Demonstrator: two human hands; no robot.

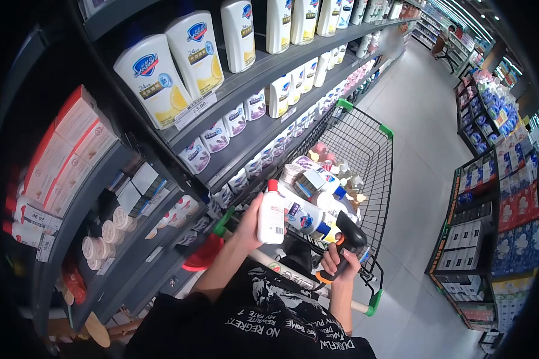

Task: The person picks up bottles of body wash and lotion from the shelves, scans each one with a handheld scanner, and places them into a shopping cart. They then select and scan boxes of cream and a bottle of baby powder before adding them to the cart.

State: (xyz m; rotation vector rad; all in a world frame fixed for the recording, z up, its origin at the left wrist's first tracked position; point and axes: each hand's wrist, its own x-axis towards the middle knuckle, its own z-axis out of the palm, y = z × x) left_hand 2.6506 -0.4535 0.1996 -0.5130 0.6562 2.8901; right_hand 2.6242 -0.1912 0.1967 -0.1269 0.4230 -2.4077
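Observation:
My left hand (250, 222) is wrapped round a white bottle (272, 218) with a red cap, held upright with a barcode on the side facing me. In my right hand (341, 263) is a black and orange barcode scanner (350, 239), gripped by its handle. Both hands are above the handlebar of a shopping cart (382, 149) with black wire and green corners. Inside the cart lie several bottles and jars, among them a white body wash bottle (305, 216) with a blue cap, close beyond the bottle I hold.
Shelves on the left carry rows of white body wash bottles (195, 51), red and white boxes (72, 149) and small jars (102, 239). A red stool or basin (203, 254) is low beside the cart. Packaged goods (515, 197) line the right side of the aisle (410, 197). A person (446, 42) is far off.

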